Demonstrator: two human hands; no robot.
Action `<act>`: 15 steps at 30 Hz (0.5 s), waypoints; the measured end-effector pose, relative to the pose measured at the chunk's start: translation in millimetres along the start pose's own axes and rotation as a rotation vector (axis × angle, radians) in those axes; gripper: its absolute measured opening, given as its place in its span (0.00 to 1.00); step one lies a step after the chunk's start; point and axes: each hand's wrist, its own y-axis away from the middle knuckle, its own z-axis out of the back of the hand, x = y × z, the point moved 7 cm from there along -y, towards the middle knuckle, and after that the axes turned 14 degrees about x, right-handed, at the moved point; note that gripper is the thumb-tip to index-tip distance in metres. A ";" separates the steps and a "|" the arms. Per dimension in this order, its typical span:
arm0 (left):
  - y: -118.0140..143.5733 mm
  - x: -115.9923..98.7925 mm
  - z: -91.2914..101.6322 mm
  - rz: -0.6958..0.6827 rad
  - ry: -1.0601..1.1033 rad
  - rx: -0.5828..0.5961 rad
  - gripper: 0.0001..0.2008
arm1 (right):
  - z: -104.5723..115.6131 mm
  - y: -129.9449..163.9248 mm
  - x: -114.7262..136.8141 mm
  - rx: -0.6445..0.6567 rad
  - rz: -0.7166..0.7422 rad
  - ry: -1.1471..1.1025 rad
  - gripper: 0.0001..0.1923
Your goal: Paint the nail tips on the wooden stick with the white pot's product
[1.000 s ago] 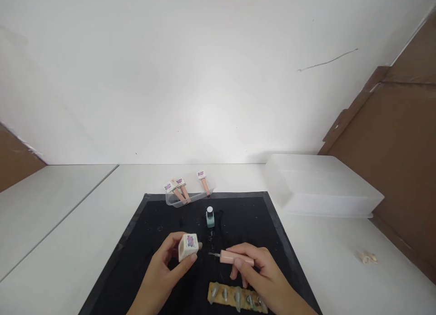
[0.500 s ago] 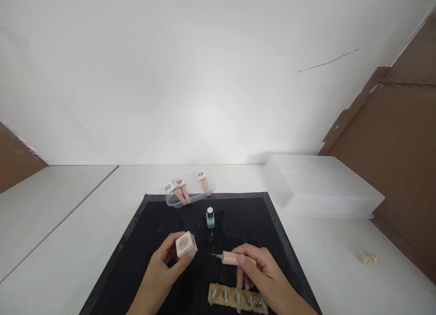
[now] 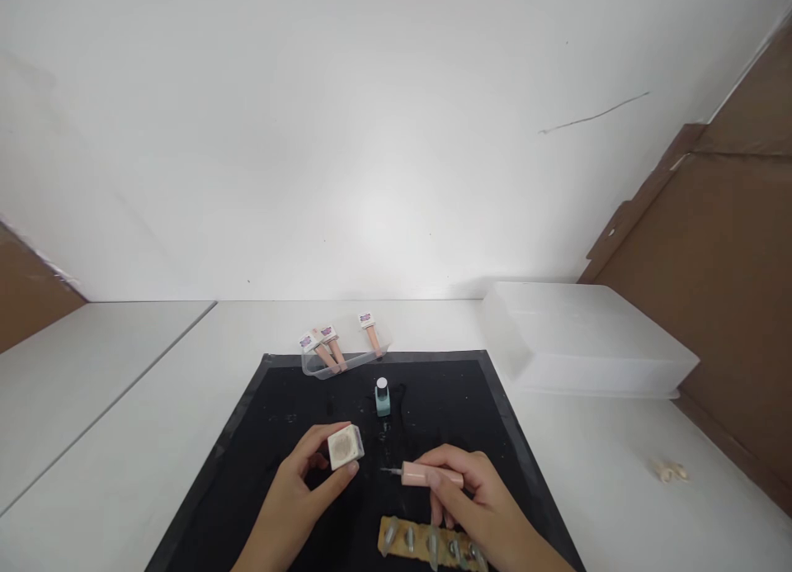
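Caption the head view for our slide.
Left hand holding a white bottle, right hand a pink brush, over a black mat.

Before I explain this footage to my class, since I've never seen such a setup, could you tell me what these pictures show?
No machine here: a person works bare-handed, and every picture comes from one camera worn on the head, looking forward and down. The left hand holds a white square-based bottle; the right hand holds a pink cap with a thin brush. On the black mat are a teal bottle and a yellowish strip bearing clear pieces. Beyond, a clear tray holds pink-capped bottles.
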 end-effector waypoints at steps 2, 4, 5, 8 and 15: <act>0.0 3.2 -1.6 0.046 -0.036 0.009 0.20 | -0.2 -0.2 0.5 0.005 0.006 0.004 0.25; 0.1 3.8 -2.0 0.079 -0.106 -0.006 0.21 | -0.1 -0.4 1.2 0.006 0.012 0.010 0.24; 0.1 3.4 -2.1 0.087 -0.144 -0.017 0.21 | 0.1 -0.5 1.6 0.003 0.015 0.011 0.23; -0.3 2.0 -4.9 0.084 -0.212 -0.020 0.17 | -0.1 -0.6 2.9 0.003 0.019 -0.001 0.22; 0.0 0.4 -7.8 0.030 -0.298 -0.005 0.15 | 0.4 -0.5 4.4 -0.010 -0.001 0.024 0.24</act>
